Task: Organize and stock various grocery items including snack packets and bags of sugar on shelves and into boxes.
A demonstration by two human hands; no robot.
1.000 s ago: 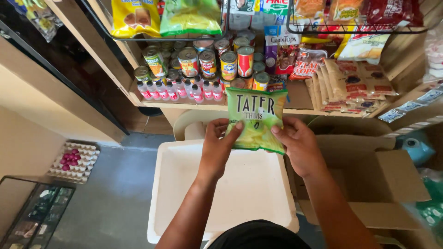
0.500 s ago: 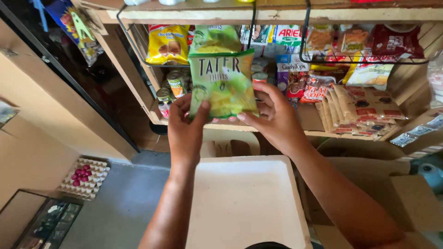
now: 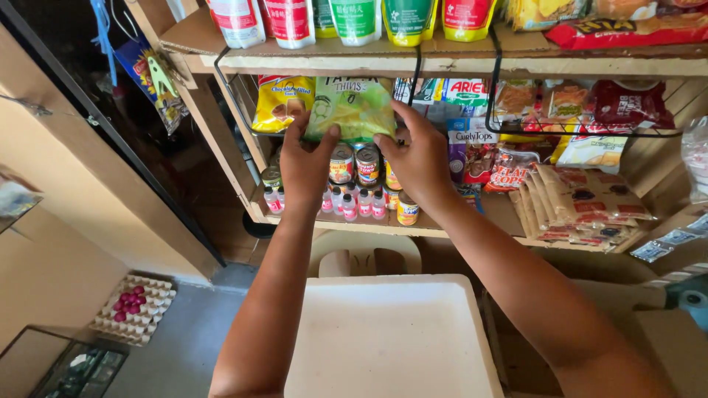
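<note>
Glossy plastic snack bag, rough wooden shelf

A green snack bag with pale chips printed on its front is held upright in front of the wire basket under the upper shelf, with its top edge reaching the shelf's underside. It is gripped at its lower left corner by the left hand and at its lower right edge by the right hand. The shiny foil is slightly crumpled, and the bag is seen just beside a yellow chip bag on its left.
</note>
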